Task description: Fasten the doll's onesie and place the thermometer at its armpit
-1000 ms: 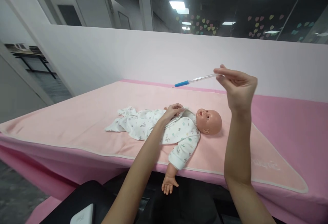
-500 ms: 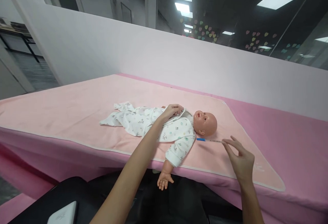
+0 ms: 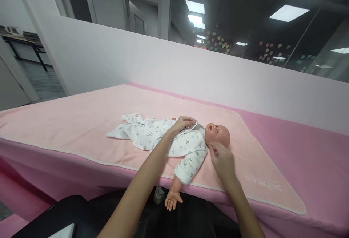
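Note:
A baby doll (image 3: 218, 134) lies on its back in a white printed outfit (image 3: 188, 142), its head toward the right. My left hand (image 3: 184, 123) is over the doll's chest, its fingers pinching the open front edge of the outfit and lifting it a little. Beside the doll's neck and cheek is my right hand (image 3: 222, 158), slightly blurred, with its fingers pinched together. The thin thermometer with a blue end, seen in that hand a moment earlier, is now hidden by the fingers. One doll arm (image 3: 173, 194) hangs over the table's front edge.
A peach blanket (image 3: 89, 121) with white edging lies under the doll, over a pink cloth (image 3: 321, 147). Behind the table stands a white partition (image 3: 163, 67) with dark glass above. A white object (image 3: 64, 232) rests on a black surface at the lower left.
My right hand has moved left, from the space beside the doll's head to its neck, and the thermometer has gone out of sight. My left hand stays on the outfit's edge.

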A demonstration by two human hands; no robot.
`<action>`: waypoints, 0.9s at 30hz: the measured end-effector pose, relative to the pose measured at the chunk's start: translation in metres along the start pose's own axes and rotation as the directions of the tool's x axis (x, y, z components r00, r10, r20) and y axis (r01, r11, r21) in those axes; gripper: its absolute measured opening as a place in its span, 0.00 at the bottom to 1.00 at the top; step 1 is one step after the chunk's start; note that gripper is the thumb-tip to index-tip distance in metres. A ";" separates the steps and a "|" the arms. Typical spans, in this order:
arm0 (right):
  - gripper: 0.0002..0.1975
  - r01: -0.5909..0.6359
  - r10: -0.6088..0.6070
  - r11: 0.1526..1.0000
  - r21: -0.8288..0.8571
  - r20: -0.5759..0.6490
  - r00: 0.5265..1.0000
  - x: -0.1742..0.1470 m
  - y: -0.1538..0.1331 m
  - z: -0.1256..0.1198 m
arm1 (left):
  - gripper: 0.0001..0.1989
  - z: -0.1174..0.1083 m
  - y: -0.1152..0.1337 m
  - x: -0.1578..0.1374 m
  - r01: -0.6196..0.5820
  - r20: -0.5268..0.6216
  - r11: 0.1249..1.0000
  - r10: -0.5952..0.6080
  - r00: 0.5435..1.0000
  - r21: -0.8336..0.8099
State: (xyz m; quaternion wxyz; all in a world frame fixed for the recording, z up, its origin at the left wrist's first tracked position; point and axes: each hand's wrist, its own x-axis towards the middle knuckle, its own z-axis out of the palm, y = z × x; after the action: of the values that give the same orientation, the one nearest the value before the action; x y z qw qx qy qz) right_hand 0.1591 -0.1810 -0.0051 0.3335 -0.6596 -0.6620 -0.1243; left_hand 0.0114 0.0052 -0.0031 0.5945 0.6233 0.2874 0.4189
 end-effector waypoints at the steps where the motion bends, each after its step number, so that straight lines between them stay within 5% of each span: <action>1: 0.15 0.019 -0.017 1.000 -0.026 0.071 0.997 0.016 -0.014 0.009 | 0.13 0.000 0.000 0.000 -0.003 0.009 1.000 0.003 1.000 0.004; 6: 0.16 0.035 0.023 0.971 -0.234 0.242 0.970 0.061 -0.043 0.056 | 0.10 -0.001 -0.002 0.002 -0.043 0.049 0.999 0.042 0.998 0.020; 12: 0.17 0.004 -0.004 0.999 0.034 -0.006 1.000 0.045 -0.029 0.077 | 0.08 -0.001 0.000 -0.001 -0.066 0.079 0.996 0.061 0.995 0.062; 18: 0.15 0.026 0.056 0.942 0.333 -0.235 0.970 0.044 -0.021 0.087 | 0.08 0.000 0.007 -0.009 -0.075 0.252 0.989 0.042 0.967 0.124; 27: 0.10 0.161 0.005 0.910 0.383 -0.397 0.918 0.050 -0.016 0.100 | 0.12 -0.001 0.008 -0.008 -0.030 0.248 0.982 -0.018 0.968 0.186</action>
State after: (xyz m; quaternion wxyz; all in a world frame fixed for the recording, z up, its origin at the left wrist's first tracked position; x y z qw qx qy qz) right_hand 0.1207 -0.0828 -0.0454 0.5829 -0.5099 -0.6201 -0.1253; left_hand 0.0053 -0.0024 0.0033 0.5629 0.7253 0.2471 0.3100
